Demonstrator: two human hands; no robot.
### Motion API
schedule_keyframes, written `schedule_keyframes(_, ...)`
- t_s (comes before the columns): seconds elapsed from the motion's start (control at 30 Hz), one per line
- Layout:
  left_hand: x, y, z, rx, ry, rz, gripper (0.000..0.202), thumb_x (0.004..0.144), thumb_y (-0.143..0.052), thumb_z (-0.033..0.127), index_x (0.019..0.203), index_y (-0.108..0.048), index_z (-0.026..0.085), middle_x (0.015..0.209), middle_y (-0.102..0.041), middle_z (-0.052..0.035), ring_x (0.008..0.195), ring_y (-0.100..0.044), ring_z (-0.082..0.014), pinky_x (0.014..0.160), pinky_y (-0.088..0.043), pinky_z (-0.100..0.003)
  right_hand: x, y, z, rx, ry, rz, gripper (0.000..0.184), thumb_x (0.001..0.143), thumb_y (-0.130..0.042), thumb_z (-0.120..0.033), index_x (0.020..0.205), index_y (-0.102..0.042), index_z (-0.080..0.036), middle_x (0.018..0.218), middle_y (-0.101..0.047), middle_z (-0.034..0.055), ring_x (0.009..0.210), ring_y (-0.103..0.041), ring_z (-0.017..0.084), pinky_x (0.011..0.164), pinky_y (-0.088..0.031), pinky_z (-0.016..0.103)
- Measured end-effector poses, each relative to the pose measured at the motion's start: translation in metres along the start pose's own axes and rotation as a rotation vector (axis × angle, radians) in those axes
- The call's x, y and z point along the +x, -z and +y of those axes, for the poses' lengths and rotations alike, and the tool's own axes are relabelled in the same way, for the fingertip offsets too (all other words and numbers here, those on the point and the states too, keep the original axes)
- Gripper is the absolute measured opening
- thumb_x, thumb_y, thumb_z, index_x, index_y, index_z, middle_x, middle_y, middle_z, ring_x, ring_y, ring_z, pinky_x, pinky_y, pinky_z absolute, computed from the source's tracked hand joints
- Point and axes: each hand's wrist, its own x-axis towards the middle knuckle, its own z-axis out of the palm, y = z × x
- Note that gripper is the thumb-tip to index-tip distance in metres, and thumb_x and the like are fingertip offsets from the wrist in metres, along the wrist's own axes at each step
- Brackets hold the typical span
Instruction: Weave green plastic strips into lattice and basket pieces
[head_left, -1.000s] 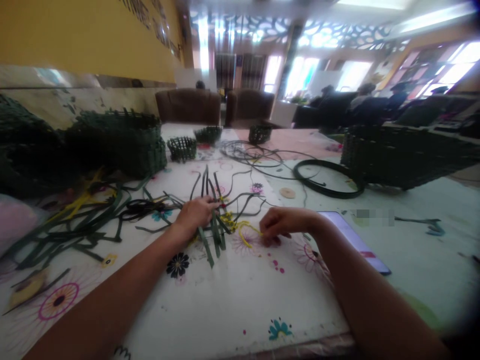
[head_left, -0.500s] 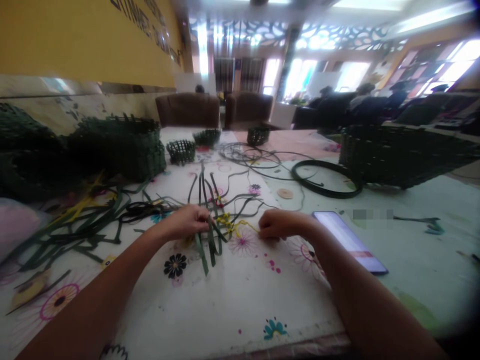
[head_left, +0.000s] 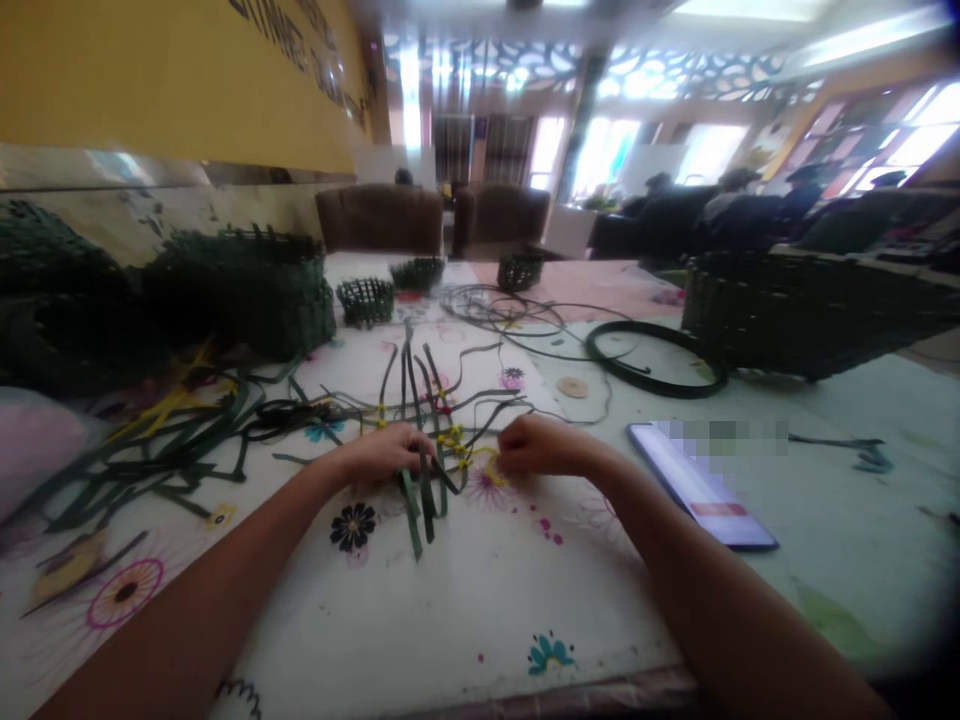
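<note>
Flowery white tablecloth (head_left: pixel 420 630), brown chairs (head_left: pixel 379 222) past it, windows (head_left: pixel 609 155) totally blown out. Green strips (head_left: pixel 425 500) sit mid-table, left hand (head_left: pixel 384 452) pinching them; right hand (head_left: pixel 541 445) beside them pinches a yellow strand (head_left: pixel 489 462), fingertips kinda hidden. Pixel blocks cover some phone (head_left: pixel 694 492); dark baskets (head_left: pixel 240 290) at left blur together.

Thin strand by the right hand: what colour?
Thin strand is yellow; shows best in the head view.
</note>
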Motion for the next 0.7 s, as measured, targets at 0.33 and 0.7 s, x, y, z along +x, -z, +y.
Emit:
schedule_keyframes(0.33,-0.015,0.002,0.009,-0.457,0.079,0.012,0.031,0.069,-0.075,0.043,0.08,-0.072,0.014,0.072,-0.065,-0.0015,0.061,-0.051,-0.0113,0.055,-0.037,-0.022,-0.001,-0.016,-0.023,0.476,-0.182,-0.085,0.023,0.069,-0.054,-0.021,0.048,-0.044,-0.019,0.037,-0.043,-0.0038,0.032,-0.037,0.007,0.034,-0.023,0.021)
schedule_keyframes(0.7,-0.006,-0.017,0.019,-0.523,0.012,0.116,0.029,0.069,-0.076,0.041,0.077,-0.067,0.014,0.069,-0.061,0.0013,0.062,-0.049,-0.0098,0.057,-0.035,-0.022,0.004,-0.041,-0.048,0.937,-0.23,0.15,0.027,0.074,-0.051,-0.018,0.048,-0.041,-0.019,0.037,-0.04,-0.0055,0.032,-0.034,0.006,0.032,-0.023,0.02)
